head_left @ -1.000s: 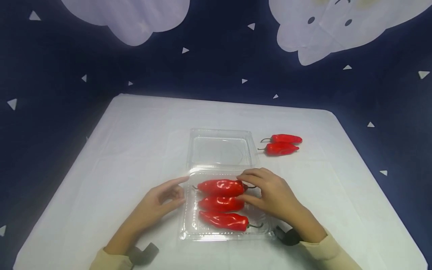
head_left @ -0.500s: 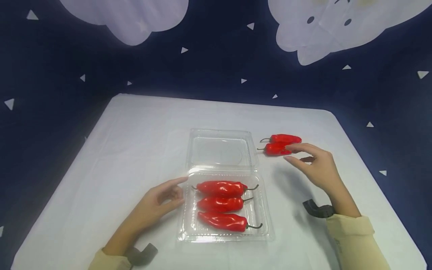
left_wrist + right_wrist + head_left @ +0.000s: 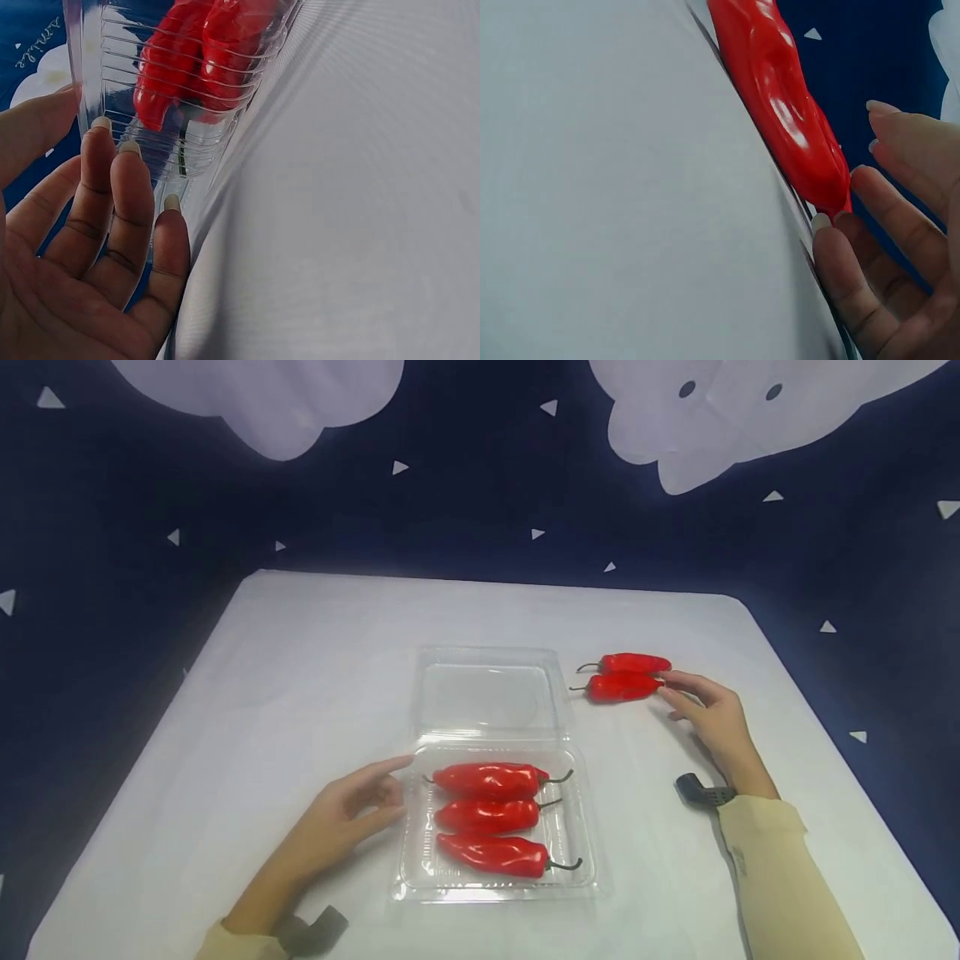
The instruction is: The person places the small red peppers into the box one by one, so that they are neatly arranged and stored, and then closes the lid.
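Note:
A clear plastic clamshell container (image 3: 585,827) lies open on the table, holding three red peppers (image 3: 491,779) side by side. At its left side is my left hand (image 3: 345,818), index finger stretched toward the rim and fingertips against the clear wall (image 3: 112,82). Two more red peppers lie to the back right, the rear one (image 3: 633,663) and the front one (image 3: 618,687). My right hand (image 3: 708,706) is at the tip of the front pepper (image 3: 780,105), with loosely bent fingers close around that tip and a gap between them.
The container's lid (image 3: 487,693) is folded back flat behind its base. A white cloth covers the table (image 3: 322,643). Behind hangs a dark blue backdrop (image 3: 480,518) with white clouds and triangles.
My right hand has left the peppers in the container and moved right and back to the front pepper's tip. My left hand stays beside the container. The peppers have hardly shifted.

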`<action>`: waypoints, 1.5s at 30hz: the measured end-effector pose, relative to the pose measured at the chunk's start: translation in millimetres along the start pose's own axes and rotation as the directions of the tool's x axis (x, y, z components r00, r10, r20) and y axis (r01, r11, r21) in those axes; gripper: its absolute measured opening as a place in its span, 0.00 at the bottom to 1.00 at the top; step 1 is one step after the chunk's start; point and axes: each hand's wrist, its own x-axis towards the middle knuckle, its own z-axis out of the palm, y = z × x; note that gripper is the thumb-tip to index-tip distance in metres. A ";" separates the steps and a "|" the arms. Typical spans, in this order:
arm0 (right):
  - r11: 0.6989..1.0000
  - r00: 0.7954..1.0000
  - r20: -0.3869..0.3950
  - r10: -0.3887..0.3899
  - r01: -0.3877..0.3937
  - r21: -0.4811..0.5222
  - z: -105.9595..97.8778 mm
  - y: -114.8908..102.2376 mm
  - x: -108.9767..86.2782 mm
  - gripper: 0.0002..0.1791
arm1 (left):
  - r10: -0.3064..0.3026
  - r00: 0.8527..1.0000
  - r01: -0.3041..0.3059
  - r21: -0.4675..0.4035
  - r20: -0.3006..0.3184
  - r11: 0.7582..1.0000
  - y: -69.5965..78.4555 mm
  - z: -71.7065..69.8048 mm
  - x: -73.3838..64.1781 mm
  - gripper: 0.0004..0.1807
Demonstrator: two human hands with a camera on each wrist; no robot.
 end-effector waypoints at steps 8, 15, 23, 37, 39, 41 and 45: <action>0.999 0.997 0.076 0.001 0.002 -0.050 2.6 -8.4 5.4 0.32 | -0.002 1.000 0.002 -0.015 -0.003 1.000 -0.5 -1.0 -1.0 0.33; 0.995 0.994 0.099 0.037 -0.027 -0.100 4.2 -5.0 4.7 0.34 | 0.003 1.000 -0.003 -0.020 -0.003 1.000 -1.5 0.0 0.4 0.33; 0.995 0.994 0.102 0.037 -0.027 -0.093 11.1 -4.4 3.9 0.34 | 0.003 1.000 -0.003 -0.028 0.004 1.000 -1.4 -0.6 0.4 0.32; 0.993 0.996 0.066 0.055 -0.048 -0.109 12.8 -11.2 2.5 0.36 | 0.028 1.000 -0.028 -0.031 0.002 0.999 0.0 -2.0 -0.9 0.32; 0.991 0.995 0.059 0.078 -0.072 -0.109 11.9 -11.8 1.1 0.37 | 0.028 1.000 -0.028 -0.029 0.005 0.999 -0.6 -1.7 -0.9 0.32; 0.990 0.993 0.051 0.102 -0.096 -0.107 11.4 -11.4 -0.3 0.39 | 0.023 1.000 -0.023 -0.024 0.006 0.999 -1.3 -1.3 -1.0 0.32; 0.987 0.990 0.026 0.135 -0.133 -0.091 9.8 -10.4 -3.5 0.39 | 0.006 1.000 -0.006 -0.018 0.005 1.000 -1.8 -0.8 -1.1 0.32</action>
